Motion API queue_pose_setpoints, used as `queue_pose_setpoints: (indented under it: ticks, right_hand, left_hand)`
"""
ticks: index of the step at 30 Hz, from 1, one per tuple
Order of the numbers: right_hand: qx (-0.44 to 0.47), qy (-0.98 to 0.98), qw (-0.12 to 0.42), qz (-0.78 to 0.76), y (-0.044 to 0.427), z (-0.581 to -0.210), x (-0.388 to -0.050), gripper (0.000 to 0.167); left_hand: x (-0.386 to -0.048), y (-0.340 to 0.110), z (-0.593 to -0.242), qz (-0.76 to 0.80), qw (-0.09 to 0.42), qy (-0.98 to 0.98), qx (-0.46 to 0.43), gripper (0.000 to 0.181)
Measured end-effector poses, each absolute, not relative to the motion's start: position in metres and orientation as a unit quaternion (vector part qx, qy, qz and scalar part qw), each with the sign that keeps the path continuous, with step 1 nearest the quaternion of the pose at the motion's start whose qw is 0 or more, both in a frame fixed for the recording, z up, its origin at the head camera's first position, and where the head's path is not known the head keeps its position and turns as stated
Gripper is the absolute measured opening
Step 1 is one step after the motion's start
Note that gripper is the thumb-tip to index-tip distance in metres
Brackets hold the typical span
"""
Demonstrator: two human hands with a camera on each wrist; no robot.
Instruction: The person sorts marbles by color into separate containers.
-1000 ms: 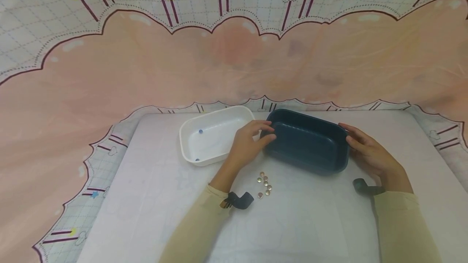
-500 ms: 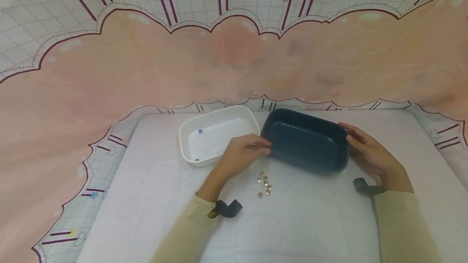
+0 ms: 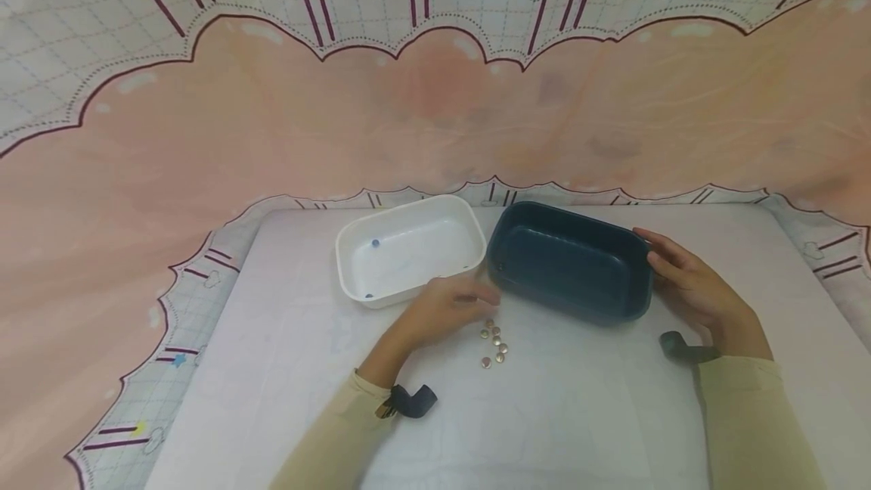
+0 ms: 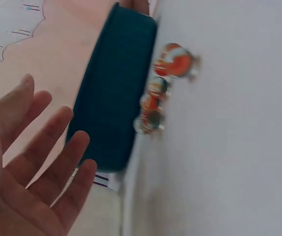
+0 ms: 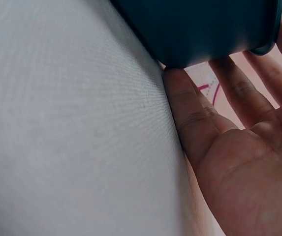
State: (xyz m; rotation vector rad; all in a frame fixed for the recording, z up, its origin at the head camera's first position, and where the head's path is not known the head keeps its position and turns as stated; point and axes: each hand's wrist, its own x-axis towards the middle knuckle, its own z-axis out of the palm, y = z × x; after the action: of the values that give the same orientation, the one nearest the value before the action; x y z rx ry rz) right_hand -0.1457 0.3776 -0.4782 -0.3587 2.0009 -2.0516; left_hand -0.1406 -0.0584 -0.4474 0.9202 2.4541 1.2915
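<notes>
My left hand (image 3: 438, 312) hovers just left of several small glass marbles (image 3: 503, 348) on the table. Its fingers are loosely bent and hold nothing in the left wrist view, where the marbles (image 4: 177, 64) show orange and white swirls. With fairly straight fingers, my right hand (image 3: 701, 289) touches the right end of a dark blue tray (image 3: 571, 271). In the right wrist view the fingertips (image 5: 177, 78) rest against the tray's outer wall. A small faint spot, perhaps a marble (image 3: 500, 267), shows in the tray's left corner.
A white tray (image 3: 415, 248) stands left of the dark blue one, their ends close together. Small blue marbles (image 3: 376, 243) lie in it. A white cloth covers the table (image 3: 578, 414), and a patterned curtain (image 3: 435, 119) hangs behind.
My left hand has come down and left from the dark blue tray's left rim toward the marbles. The right hand and both trays have kept their places.
</notes>
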Motion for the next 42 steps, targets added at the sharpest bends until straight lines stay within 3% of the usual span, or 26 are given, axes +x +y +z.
queue_pose_setpoints:
  ticks: [14,42]
  right_hand:
    - [-0.119,0.698,0.126,-0.695,0.378,-0.478,-0.146,0.052]
    - [-0.101,0.717,0.124,-0.678,0.376,-0.476,-0.145,0.053]
  left_hand:
    - [-0.146,-0.065,-0.474,0.411,0.125,0.846,0.315,0.018]
    - [-0.145,-0.064,-0.481,0.337,0.157,0.872,0.317,0.026]
